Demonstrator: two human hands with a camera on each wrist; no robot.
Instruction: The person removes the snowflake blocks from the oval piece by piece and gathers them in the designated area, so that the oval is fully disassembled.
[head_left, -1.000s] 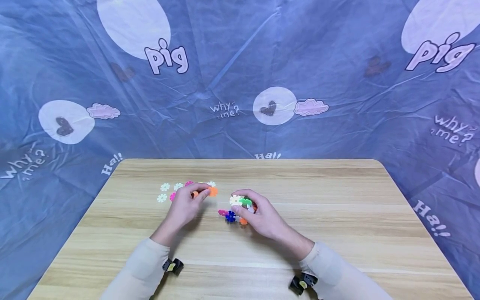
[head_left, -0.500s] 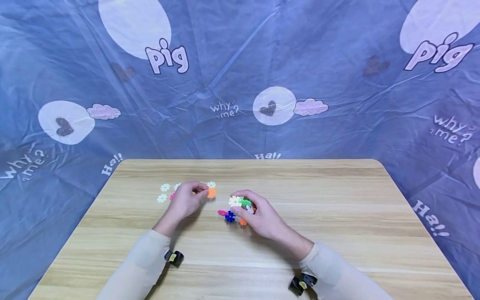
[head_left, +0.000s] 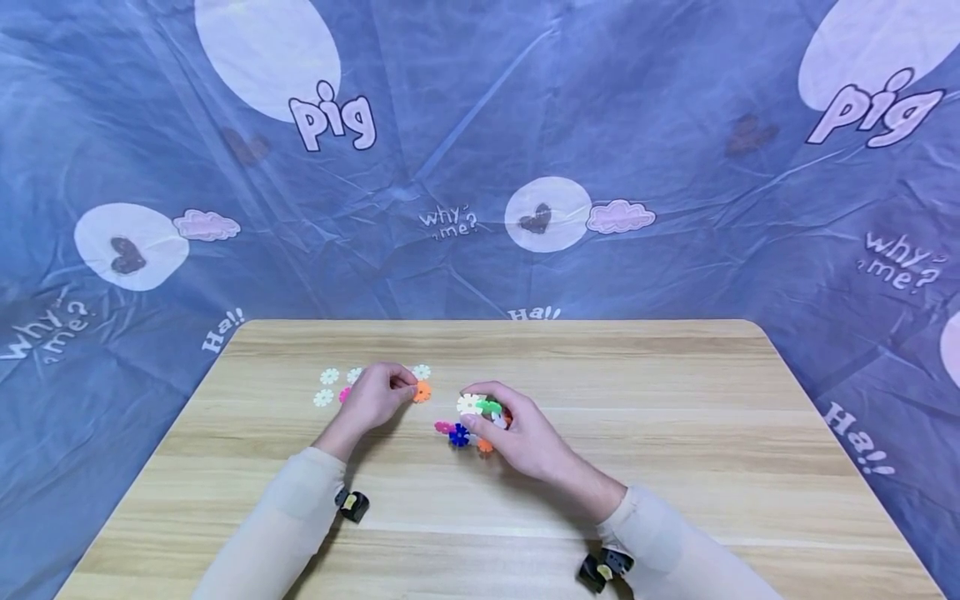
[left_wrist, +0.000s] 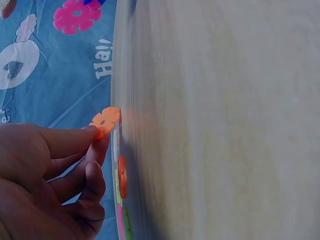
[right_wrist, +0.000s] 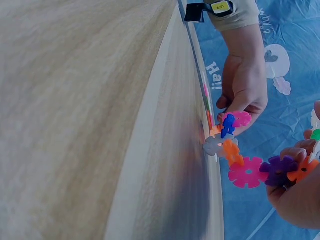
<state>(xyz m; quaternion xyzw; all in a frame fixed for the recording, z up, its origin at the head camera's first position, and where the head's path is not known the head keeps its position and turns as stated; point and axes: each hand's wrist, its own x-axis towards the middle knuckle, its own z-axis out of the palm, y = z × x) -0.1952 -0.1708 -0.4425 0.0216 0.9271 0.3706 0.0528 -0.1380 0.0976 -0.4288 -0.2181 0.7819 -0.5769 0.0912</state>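
Note:
Thumb and index finger of my left hand [head_left: 378, 396] pinch the edge of an orange flower-shaped building disc [head_left: 423, 392]. The left wrist view shows that disc [left_wrist: 106, 120] close over the table surface, its other fingers curled below. My right hand [head_left: 528, 433] grips a chain of interlocked flower discs. Between its thumb and fingers a white disc [head_left: 470, 404] and a green disc [head_left: 490, 407] show. A dark blue disc [head_left: 460, 435] and a pink one [head_left: 442, 427] hang at the chain's free end. In the right wrist view, pink [right_wrist: 247, 172], purple [right_wrist: 280, 171] and orange links follow the chain's curve.
Loose discs lie in rows at the left of the wooden table [head_left: 675, 375], partly hidden by my left hand. Among them are white discs [head_left: 329, 377] and a pink disc [head_left: 344, 394]. A blue printed cloth [head_left: 480, 125] hangs behind the table.
My left hand has shifted slightly, its forearm reaching farther forward. The orange disc has come a little nearer and lower in its pinch. My right hand and the chain stay nearly still.

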